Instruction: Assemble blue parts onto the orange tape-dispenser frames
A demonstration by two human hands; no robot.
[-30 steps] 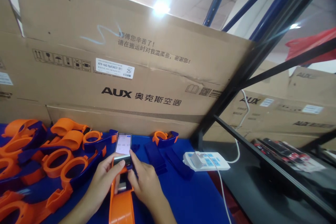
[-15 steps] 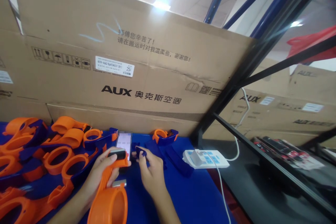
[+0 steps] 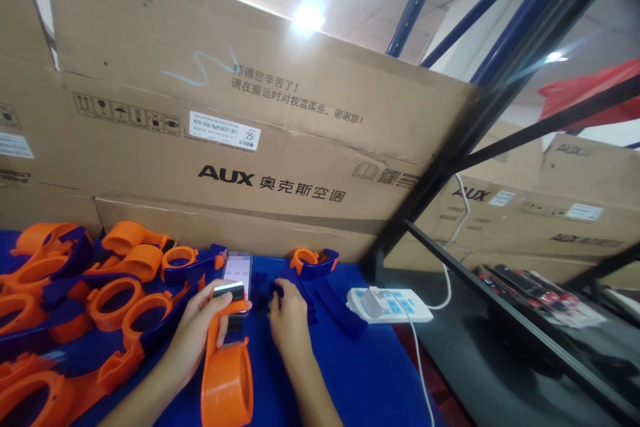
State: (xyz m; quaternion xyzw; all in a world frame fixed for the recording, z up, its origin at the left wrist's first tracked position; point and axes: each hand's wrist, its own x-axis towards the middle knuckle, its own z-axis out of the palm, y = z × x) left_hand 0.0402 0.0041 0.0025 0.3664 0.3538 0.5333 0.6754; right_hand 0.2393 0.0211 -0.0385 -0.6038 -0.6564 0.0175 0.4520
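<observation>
My left hand [image 3: 203, 317] is closed around the neck of an orange tape dispenser [image 3: 227, 383]. Its ring hangs downward, and a black part with a toothed metal edge [image 3: 229, 289] sits on top under my thumb. My right hand [image 3: 290, 313] is palm down over small dark blue plastic pieces [image 3: 259, 290] on the blue table cover. Its fingers are curled, and their tips are partly hidden among the pieces. Behind my left hand a phone [image 3: 237, 268] stands with a timer on its screen.
Several orange and blue dispensers [image 3: 115, 303] lie piled on the left. Another orange and blue dispenser [image 3: 314, 261] sits at the back. A white power strip [image 3: 420, 312] with a cable lies on the right, beside a black rack post [image 3: 400, 227]. A large cardboard box [image 3: 280, 140] walls the back.
My right hand has turned palm down and shifted slightly right; the dark blue piece that showed in its fingers is now mostly covered. My left hand has tilted the dispenser more upright, bringing its toothed edge into view.
</observation>
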